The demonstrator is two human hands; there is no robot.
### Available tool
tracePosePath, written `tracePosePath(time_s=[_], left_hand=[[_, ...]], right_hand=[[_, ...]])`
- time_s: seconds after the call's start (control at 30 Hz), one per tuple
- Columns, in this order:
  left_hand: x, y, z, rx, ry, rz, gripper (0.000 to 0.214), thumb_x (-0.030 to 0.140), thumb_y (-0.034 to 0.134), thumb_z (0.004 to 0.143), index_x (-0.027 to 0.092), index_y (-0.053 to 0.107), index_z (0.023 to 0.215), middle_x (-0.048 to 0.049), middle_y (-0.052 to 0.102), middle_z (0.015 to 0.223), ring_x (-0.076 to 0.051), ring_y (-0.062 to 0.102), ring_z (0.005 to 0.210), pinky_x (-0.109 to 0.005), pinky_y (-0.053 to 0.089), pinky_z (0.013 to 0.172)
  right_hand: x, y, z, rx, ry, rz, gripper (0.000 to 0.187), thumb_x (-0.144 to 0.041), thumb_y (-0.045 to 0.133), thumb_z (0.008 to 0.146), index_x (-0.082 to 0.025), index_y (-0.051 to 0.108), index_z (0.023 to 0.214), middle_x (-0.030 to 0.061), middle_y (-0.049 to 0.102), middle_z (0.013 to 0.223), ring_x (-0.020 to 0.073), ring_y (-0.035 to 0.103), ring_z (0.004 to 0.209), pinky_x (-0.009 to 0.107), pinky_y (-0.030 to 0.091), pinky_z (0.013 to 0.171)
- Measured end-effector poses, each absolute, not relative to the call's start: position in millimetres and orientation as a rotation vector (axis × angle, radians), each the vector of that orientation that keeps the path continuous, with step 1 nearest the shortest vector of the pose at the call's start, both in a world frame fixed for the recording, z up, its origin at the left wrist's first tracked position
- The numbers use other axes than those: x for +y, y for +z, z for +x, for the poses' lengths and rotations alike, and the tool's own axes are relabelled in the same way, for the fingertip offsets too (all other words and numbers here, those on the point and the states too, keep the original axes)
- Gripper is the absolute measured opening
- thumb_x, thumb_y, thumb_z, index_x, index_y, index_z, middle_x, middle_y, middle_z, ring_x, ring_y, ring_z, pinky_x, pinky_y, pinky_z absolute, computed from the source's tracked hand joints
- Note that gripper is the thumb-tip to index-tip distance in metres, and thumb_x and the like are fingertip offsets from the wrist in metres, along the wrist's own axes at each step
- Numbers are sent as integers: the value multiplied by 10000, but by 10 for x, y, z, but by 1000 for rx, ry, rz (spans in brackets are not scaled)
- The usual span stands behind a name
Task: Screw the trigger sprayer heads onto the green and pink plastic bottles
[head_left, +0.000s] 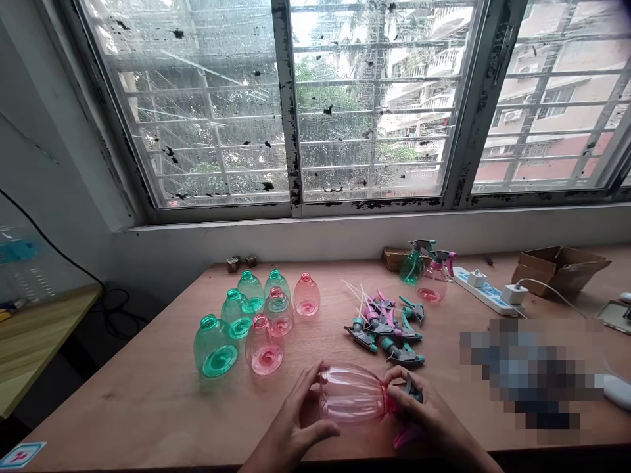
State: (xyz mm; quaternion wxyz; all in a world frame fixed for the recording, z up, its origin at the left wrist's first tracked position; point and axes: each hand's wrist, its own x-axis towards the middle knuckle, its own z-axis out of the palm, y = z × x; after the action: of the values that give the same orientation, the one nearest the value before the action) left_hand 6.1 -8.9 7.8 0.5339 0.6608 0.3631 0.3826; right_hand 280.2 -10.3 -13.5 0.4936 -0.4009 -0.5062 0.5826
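A clear pink spray bottle [352, 393] lies on its side just above the table's front edge, its neck toward the right. My left hand [305, 417] is closed around its base, fingers above and thumb below. My right hand [411, 401] pinches a grey spray head [415, 389] with a pink trigger at the bottle's neck. Fingers cover the joint, so how far the head sits on the neck is hidden. Beyond my hands lies a pile of loose spray heads [382, 322], grey with green or pink parts, some with white tubes.
Several open green bottles [215, 348] and pink bottles [265, 348] stand at left. A green bottle [413, 268] and a pink bottle [432, 284], both with spray heads, stand at the back. Right of them are a power strip [488, 293] and a cardboard box [557, 269].
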Motion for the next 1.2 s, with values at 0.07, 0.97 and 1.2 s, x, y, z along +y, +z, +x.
tracePosePath(time_s=[0.07,0.97,1.2], left_hand=[[-77,62,56,851,921,1603,903,379,865,723,348,382,1486,-75,391,1554,-346,387,1393,-472,346,1159],[-83,16,40,877,932,1672,838,493,801,763,309,404,1477,-108,442,1519,-355,496,1293,-485,392,1111],[-125,136,73,992,945,1836,847,365,864,727,360,426,1452,-65,468,1504,-329,425,1361,-460,305,1172]], right_hand=[[-91,-139,2813,-1237,1400,-984,452,-603,743,753,-191,593,862,-22,631,557,156,563,491,253,395,490],[-55,-289,2849,-1205,1426,-968,434,-546,780,750,-185,583,886,7,703,581,149,584,416,230,408,418],[-40,-209,2870,-1149,1437,-987,397,-518,781,769,-159,646,871,21,716,603,143,591,478,228,414,457]])
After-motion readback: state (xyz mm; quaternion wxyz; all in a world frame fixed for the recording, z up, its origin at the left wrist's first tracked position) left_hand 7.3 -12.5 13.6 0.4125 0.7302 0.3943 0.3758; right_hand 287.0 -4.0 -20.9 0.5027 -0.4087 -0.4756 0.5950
